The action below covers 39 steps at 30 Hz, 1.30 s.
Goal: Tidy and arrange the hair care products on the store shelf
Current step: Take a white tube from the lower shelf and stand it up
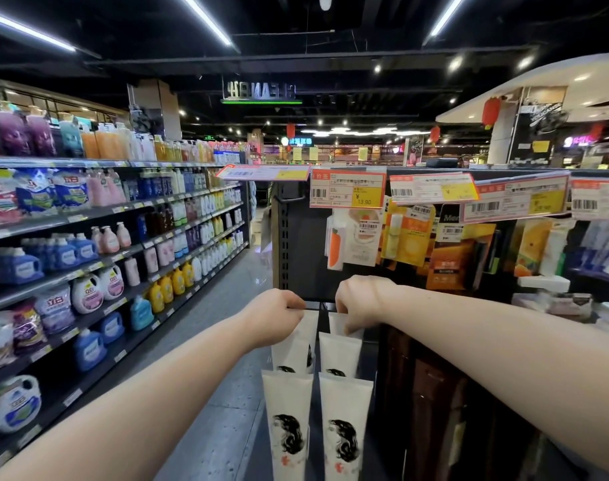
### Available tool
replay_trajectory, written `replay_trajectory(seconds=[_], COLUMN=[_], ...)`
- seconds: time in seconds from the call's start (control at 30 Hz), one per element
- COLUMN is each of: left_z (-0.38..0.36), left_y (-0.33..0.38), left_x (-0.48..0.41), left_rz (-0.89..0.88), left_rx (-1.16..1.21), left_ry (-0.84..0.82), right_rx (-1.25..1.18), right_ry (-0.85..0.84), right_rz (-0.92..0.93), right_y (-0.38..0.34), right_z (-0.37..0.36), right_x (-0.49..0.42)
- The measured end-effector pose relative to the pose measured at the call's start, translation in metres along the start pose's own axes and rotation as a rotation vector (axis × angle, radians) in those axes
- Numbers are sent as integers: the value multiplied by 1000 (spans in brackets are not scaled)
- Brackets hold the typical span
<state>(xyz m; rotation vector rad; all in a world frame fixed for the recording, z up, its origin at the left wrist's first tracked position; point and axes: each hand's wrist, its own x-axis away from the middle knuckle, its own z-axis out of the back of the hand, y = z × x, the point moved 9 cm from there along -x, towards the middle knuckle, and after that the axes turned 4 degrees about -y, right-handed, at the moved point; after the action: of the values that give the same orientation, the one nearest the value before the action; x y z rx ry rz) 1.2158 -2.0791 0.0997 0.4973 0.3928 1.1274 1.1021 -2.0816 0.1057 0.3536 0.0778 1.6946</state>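
Left hand (274, 315) pinched shut on the top edge of the rear left white tube (297, 345); right hand (360, 300) likewise closed on the top of the rear right white tube (341, 352). Both tubes hanging at the dark end panel (299, 244) of the rack, two more white tubes (287, 421) with a black-haired portrait just in front. Above, price tags (348, 192) and small carded packs (407, 234); far left, detergent shelves (87, 237) along the aisle.

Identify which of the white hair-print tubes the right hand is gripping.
The right hand pinches the top of the rear tube in the right column, behind the front right tube.
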Motion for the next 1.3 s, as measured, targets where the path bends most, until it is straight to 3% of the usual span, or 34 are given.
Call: replay_trajectory(seconds=[0.37,0.63,0.97,1.3], left_z=[9,23,22,-33], left_y=[4,23,87,178], left_x=[10,26,60,117], left_rz=[-44,-149,-400,-689], left_rx=[-30,-25,119,184], left_ry=[28,60,117,51], right_rx=[-42,-218,-351,-319], right_ry=[-24,104,258,265], right_rz=[2,-23,-220,-521], right_y=[-1,18,46,94], right_z=[2,31,45,-1], right_x=[4,46,142,271])
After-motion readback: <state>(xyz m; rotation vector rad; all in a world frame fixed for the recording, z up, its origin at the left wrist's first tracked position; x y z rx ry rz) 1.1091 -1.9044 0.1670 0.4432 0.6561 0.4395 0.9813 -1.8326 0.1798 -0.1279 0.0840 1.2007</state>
